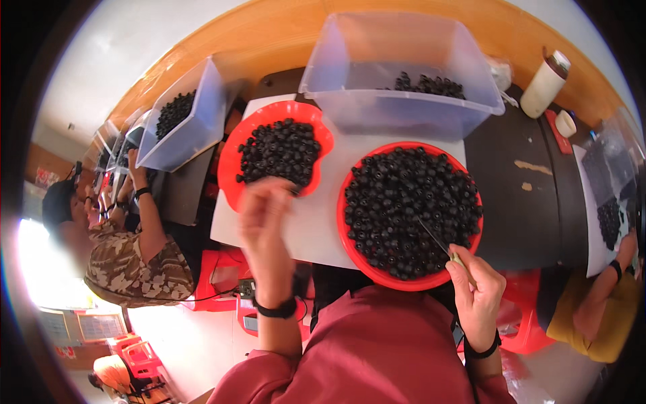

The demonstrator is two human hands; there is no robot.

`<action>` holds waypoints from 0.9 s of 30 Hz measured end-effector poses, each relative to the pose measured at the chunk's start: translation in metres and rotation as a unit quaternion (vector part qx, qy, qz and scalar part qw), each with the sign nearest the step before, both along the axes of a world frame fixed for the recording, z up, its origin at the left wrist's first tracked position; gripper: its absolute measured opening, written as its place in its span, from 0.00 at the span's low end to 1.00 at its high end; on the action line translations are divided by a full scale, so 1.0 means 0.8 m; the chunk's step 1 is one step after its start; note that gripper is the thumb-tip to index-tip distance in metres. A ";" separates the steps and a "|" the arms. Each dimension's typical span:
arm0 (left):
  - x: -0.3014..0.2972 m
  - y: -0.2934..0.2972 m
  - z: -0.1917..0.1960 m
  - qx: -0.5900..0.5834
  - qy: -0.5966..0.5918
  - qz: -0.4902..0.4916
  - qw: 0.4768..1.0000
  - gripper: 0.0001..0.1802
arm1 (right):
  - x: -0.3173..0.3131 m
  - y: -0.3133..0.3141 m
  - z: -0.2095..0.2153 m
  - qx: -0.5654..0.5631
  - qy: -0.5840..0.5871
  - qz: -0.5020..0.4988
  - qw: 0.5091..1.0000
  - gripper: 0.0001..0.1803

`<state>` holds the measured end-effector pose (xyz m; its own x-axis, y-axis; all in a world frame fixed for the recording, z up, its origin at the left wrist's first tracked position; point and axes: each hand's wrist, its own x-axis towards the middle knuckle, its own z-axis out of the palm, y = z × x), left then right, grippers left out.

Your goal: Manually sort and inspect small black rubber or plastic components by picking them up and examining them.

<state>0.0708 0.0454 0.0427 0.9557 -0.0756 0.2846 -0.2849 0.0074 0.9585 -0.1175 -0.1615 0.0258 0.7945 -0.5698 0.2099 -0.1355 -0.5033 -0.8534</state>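
Note:
My right hand (476, 289) is closed round the pale greenish handle of a thin metal pick (436, 236). Its tip points into small round black bead-like pieces (404, 202), which heap up in a round red basin (342, 225) in front of me. Smeared by motion, my left hand (264, 219) hovers at the near edge of a scalloped red dish (229, 165). More of the black pieces (279, 151) lie in that dish. Whether the left fingers hold anything is hidden by the blur.
Beyond the basin stands a large clear plastic bin (404, 111) with some black pieces inside. Another clear bin (176, 151) is at far left, beside a person in a camouflage top (141, 269). At right are a white bottle (545, 84) and another person's arm (605, 283).

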 end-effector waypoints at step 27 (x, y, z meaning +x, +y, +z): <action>-0.078 -0.078 -0.038 0.339 -0.115 -0.183 0.916 0.16 | -0.013 -0.023 -0.008 0.007 0.003 -0.008 1.000 0.12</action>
